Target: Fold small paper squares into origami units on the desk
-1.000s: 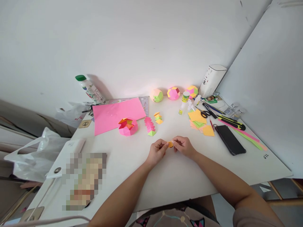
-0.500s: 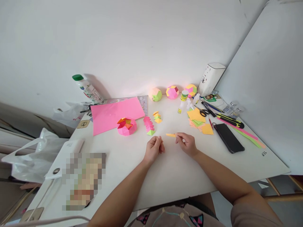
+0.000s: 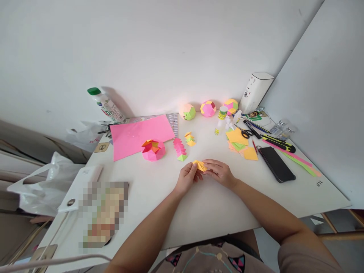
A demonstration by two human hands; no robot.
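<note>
Between my two hands is a small piece of folded orange paper (image 3: 200, 165), its faces partly spread. My left hand (image 3: 187, 176) grips its left end with the thumb on top. On the other side my right hand (image 3: 220, 172) has its fingers closed on the right end. Just beyond lie a row of folded pink paper pieces (image 3: 179, 146) with a green one at the near end, and a short row of orange and green folded pieces (image 3: 189, 139). To the left sits a part-built pink paper ball (image 3: 153, 151), open at the top, orange inside.
Three finished paper balls (image 3: 208, 109) stand along the wall. A pink sheet (image 3: 139, 134) lies back left by a white bottle (image 3: 106, 106). On the right are square paper slips (image 3: 237, 138), scissors (image 3: 246, 132), a black phone (image 3: 276, 164), a cutter (image 3: 278, 144) and a glue stick (image 3: 222, 113).
The orange paper has come from my right hand alone to between both hands, and it shows wider faces now. My left hand has closed on it. The view has shifted slightly.
</note>
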